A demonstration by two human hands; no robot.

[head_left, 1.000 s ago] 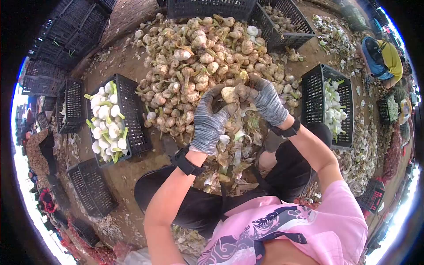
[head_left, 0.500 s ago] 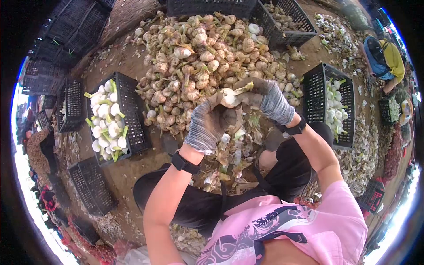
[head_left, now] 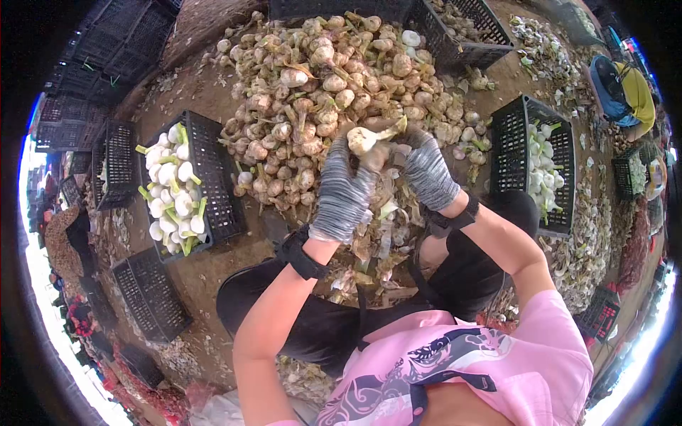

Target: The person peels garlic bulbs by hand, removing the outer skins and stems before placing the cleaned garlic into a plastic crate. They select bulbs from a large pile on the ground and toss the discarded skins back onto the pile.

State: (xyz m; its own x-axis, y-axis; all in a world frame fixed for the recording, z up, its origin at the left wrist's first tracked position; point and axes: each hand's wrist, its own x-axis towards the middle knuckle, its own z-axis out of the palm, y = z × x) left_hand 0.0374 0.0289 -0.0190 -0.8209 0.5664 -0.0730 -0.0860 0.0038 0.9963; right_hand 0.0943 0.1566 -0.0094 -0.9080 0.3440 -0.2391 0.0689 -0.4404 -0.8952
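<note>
The bulb point(head_left: 362, 140) is in the left hand point(head_left: 339, 195), its stem point(head_left: 391, 131) pointing toward the right hand point(head_left: 430, 172), whose fingers are curled close by; whether they grip anything is unclear. Beyond lies the garlic pile point(head_left: 305, 106); below, loose skins point(head_left: 383, 234). Crates point(head_left: 217, 181) of whiter bulbs point(head_left: 168, 174) flank the pile.

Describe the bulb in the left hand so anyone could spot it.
Find the big brownish garlic heap, then the gloved left hand in front of it. That hand holds the bulb, its yellowish stem slanting up to the picture's right. Unlike the bulbs behind it, it is held clear of the heap and looks paler than most.
</note>
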